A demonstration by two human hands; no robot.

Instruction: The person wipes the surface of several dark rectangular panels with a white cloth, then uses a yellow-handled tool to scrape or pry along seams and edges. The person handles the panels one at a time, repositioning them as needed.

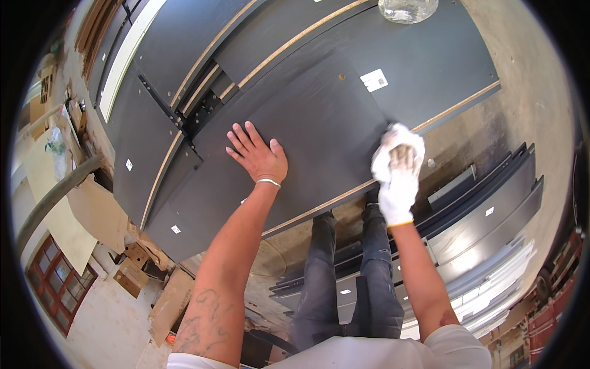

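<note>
My bare left hand (261, 161) lies flat with fingers spread on a dark grey board (326, 129) that has a raw chipboard edge. On my right hand (396, 197) is a white knitted glove with a yellow cuff and dirty fingertips. Its fingers press on a bunched white cloth (381, 161) at the board's right end. The cloth's underside is hidden. Beyond that end lies another dark board (430, 55) with a white label (373, 80) on it.
A clear glass or plastic vessel (408, 11) stands on the far board. More dark panels (147, 147) are stacked at the left, with a pale strip (130, 58) on them. Long panels (479, 215) lie on the floor beside my legs. Cardboard boxes (172, 301) sit at the lower left.
</note>
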